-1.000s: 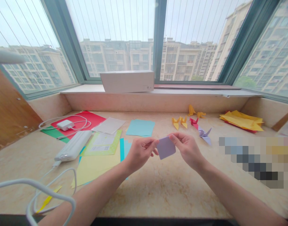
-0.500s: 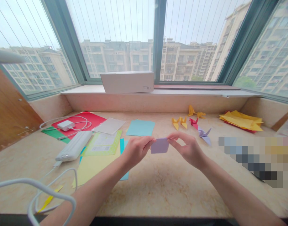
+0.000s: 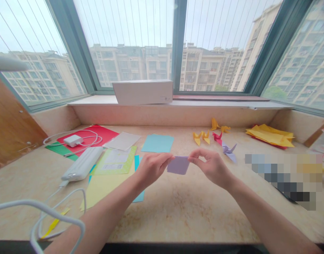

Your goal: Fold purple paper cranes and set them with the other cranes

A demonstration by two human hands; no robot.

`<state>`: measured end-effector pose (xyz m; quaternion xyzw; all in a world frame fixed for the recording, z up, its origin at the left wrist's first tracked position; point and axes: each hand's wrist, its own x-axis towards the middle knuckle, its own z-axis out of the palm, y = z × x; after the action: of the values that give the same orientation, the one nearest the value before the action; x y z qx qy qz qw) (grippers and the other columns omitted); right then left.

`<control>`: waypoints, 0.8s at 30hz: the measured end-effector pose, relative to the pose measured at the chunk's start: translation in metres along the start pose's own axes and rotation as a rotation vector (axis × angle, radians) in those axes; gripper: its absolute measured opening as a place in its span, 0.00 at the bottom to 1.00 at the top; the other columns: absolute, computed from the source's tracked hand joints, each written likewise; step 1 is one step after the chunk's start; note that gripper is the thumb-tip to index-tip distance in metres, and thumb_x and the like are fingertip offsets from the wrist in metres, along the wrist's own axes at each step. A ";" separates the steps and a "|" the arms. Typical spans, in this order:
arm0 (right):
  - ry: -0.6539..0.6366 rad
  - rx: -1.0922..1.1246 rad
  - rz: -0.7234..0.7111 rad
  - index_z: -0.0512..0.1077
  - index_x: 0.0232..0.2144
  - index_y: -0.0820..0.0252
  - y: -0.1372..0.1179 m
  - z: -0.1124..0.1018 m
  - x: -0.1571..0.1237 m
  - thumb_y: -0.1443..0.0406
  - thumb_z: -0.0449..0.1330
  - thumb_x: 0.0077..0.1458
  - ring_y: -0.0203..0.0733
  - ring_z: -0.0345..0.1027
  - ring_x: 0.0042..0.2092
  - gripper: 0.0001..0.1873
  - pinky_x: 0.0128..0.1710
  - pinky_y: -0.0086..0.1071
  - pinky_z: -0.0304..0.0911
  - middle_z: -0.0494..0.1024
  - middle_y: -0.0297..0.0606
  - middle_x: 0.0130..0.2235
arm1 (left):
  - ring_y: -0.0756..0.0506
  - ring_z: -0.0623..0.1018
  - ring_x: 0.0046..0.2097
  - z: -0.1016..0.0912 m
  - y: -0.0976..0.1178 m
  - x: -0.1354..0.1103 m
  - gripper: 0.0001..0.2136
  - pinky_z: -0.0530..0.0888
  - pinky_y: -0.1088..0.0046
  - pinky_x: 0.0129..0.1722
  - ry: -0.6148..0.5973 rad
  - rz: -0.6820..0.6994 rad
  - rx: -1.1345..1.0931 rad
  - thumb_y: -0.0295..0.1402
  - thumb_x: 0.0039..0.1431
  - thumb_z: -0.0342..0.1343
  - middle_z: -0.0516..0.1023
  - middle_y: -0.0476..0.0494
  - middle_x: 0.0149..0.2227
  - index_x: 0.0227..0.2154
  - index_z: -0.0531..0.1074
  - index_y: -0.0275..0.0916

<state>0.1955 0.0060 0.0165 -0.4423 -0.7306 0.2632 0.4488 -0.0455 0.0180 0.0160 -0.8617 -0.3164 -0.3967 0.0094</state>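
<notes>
A small folded square of purple paper [image 3: 178, 165] is held up above the stone counter between my two hands. My left hand [image 3: 156, 165] pinches its upper left corner between thumb and fingers. At the upper right corner, my right hand [image 3: 206, 161] grips it the same way, fingers closed. Just beyond my right hand rest a purple paper crane [image 3: 229, 152] and a red paper crane [image 3: 217, 138]. Several yellow paper cranes [image 3: 201, 138] stand behind them. A light blue sheet of paper [image 3: 158, 143] lies beyond my left hand.
Left of my arm are a white power bank [image 3: 82, 164] with a looped cable, a white charger [image 3: 73, 140], and red [image 3: 106, 132], green and yellow sheets. Stacked yellow paper [image 3: 270, 135] lies at the far right, near a blurred-out item [image 3: 286, 181]. A white box [image 3: 143, 92] stands on the sill.
The purple paper has tilted so that more of its face shows, and its lower edge hangs slightly lower. Both hands keep their hold on the upper corners.
</notes>
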 end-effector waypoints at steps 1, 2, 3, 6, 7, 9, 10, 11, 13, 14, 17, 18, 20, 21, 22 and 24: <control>0.036 0.028 0.002 0.77 0.30 0.56 -0.001 0.000 0.000 0.57 0.64 0.57 0.45 0.74 0.36 0.09 0.36 0.36 0.67 0.81 0.37 0.32 | 0.50 0.78 0.26 0.000 0.000 0.000 0.13 0.70 0.77 0.30 0.011 -0.008 -0.017 0.34 0.69 0.50 0.82 0.46 0.26 0.35 0.78 0.38; 0.069 0.050 -0.003 0.76 0.30 0.55 -0.001 0.001 -0.001 0.57 0.64 0.56 0.45 0.74 0.36 0.09 0.37 0.37 0.67 0.81 0.37 0.32 | 0.50 0.78 0.26 0.000 0.000 0.000 0.13 0.70 0.77 0.30 0.016 -0.021 -0.034 0.34 0.69 0.50 0.81 0.46 0.26 0.35 0.78 0.38; 0.096 0.064 -0.013 0.75 0.30 0.55 -0.002 0.001 -0.001 0.57 0.65 0.56 0.45 0.74 0.36 0.09 0.37 0.37 0.67 0.81 0.38 0.32 | 0.50 0.79 0.26 0.001 0.000 0.000 0.13 0.70 0.77 0.30 0.018 -0.037 -0.050 0.34 0.69 0.50 0.81 0.47 0.25 0.35 0.79 0.37; 0.126 0.071 -0.029 0.72 0.33 0.55 -0.003 0.002 -0.001 0.56 0.65 0.56 0.45 0.74 0.36 0.10 0.37 0.37 0.67 0.80 0.37 0.31 | 0.50 0.78 0.26 0.002 0.001 0.001 0.13 0.70 0.77 0.29 0.010 -0.085 -0.086 0.34 0.68 0.50 0.80 0.47 0.24 0.33 0.79 0.37; 0.125 0.065 -0.023 0.71 0.35 0.54 -0.004 0.002 -0.002 0.56 0.65 0.56 0.45 0.74 0.36 0.10 0.35 0.36 0.66 0.80 0.36 0.31 | 0.50 0.78 0.25 0.002 0.002 0.001 0.13 0.70 0.77 0.29 0.008 -0.094 -0.097 0.34 0.68 0.50 0.80 0.48 0.23 0.32 0.79 0.37; 0.117 0.050 -0.014 0.69 0.38 0.54 -0.005 0.002 -0.003 0.57 0.64 0.57 0.45 0.74 0.36 0.11 0.32 0.34 0.65 0.80 0.35 0.31 | 0.50 0.77 0.25 0.001 0.004 0.002 0.14 0.70 0.78 0.29 0.004 -0.103 -0.119 0.34 0.68 0.50 0.80 0.48 0.23 0.31 0.79 0.37; 0.114 0.049 -0.017 0.69 0.39 0.53 -0.005 0.002 -0.003 0.57 0.64 0.57 0.45 0.75 0.36 0.11 0.31 0.33 0.65 0.80 0.35 0.31 | 0.50 0.77 0.25 0.000 0.004 0.002 0.14 0.69 0.78 0.29 0.002 -0.105 -0.128 0.34 0.68 0.51 0.79 0.48 0.23 0.31 0.79 0.37; 0.117 0.061 -0.025 0.69 0.38 0.53 -0.005 0.002 -0.003 0.57 0.64 0.57 0.45 0.75 0.37 0.10 0.32 0.34 0.65 0.80 0.35 0.31 | 0.50 0.77 0.25 0.000 0.005 0.003 0.14 0.69 0.78 0.28 0.002 -0.110 -0.139 0.34 0.68 0.51 0.79 0.48 0.22 0.31 0.79 0.37; 0.128 0.134 -0.033 0.70 0.37 0.53 -0.005 0.003 -0.003 0.57 0.64 0.57 0.44 0.76 0.38 0.10 0.35 0.35 0.67 0.81 0.36 0.32 | 0.50 0.77 0.24 -0.002 0.008 0.004 0.14 0.69 0.78 0.29 0.003 -0.129 -0.160 0.34 0.68 0.51 0.79 0.48 0.22 0.31 0.79 0.37; 0.130 0.188 -0.026 0.71 0.38 0.54 -0.005 0.003 -0.002 0.57 0.64 0.57 0.44 0.76 0.39 0.10 0.37 0.35 0.68 0.81 0.36 0.32 | 0.50 0.77 0.24 -0.003 0.009 0.004 0.14 0.70 0.78 0.29 0.002 -0.142 -0.172 0.35 0.68 0.51 0.79 0.49 0.22 0.31 0.79 0.37; 0.097 0.332 0.044 0.71 0.48 0.55 -0.005 0.004 0.001 0.54 0.63 0.59 0.45 0.77 0.40 0.19 0.43 0.38 0.70 0.83 0.38 0.35 | 0.50 0.77 0.24 -0.005 0.012 0.005 0.16 0.71 0.78 0.29 0.002 -0.207 -0.215 0.37 0.68 0.49 0.79 0.49 0.21 0.29 0.78 0.37; 0.070 0.359 0.074 0.71 0.51 0.56 -0.004 0.004 0.002 0.52 0.62 0.59 0.46 0.78 0.41 0.22 0.44 0.40 0.70 0.83 0.40 0.37 | 0.50 0.77 0.24 -0.005 0.013 0.005 0.17 0.71 0.78 0.29 0.005 -0.232 -0.227 0.38 0.68 0.49 0.79 0.48 0.21 0.29 0.78 0.37; 0.027 0.375 0.121 0.74 0.48 0.58 -0.003 0.004 0.003 0.51 0.63 0.58 0.48 0.78 0.44 0.22 0.47 0.42 0.70 0.84 0.44 0.40 | 0.50 0.77 0.23 -0.005 0.014 0.004 0.17 0.71 0.77 0.28 0.012 -0.272 -0.248 0.39 0.68 0.49 0.79 0.48 0.21 0.29 0.78 0.37; 0.021 0.369 0.134 0.76 0.44 0.59 -0.003 0.004 0.003 0.50 0.63 0.57 0.49 0.78 0.44 0.21 0.47 0.42 0.70 0.84 0.44 0.40 | 0.50 0.76 0.23 -0.004 0.014 0.004 0.17 0.71 0.77 0.28 0.015 -0.282 -0.257 0.39 0.68 0.50 0.79 0.48 0.21 0.29 0.78 0.37; 0.027 0.360 0.139 0.77 0.41 0.59 -0.002 0.004 0.003 0.50 0.64 0.56 0.49 0.78 0.44 0.20 0.47 0.42 0.70 0.84 0.44 0.40 | 0.50 0.76 0.22 -0.004 0.015 0.004 0.17 0.71 0.77 0.28 0.017 -0.283 -0.266 0.39 0.68 0.50 0.79 0.48 0.21 0.29 0.78 0.37; 0.058 0.340 0.134 0.78 0.36 0.59 0.000 0.005 0.003 0.51 0.64 0.55 0.48 0.77 0.42 0.18 0.45 0.41 0.71 0.84 0.43 0.38 | 0.50 0.77 0.23 -0.003 0.015 0.004 0.17 0.71 0.77 0.28 0.016 -0.269 -0.278 0.39 0.68 0.50 0.80 0.48 0.21 0.28 0.78 0.37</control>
<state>0.1907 0.0089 0.0158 -0.4151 -0.6311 0.3993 0.5196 -0.0371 0.0072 0.0238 -0.8013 -0.3709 -0.4412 -0.1603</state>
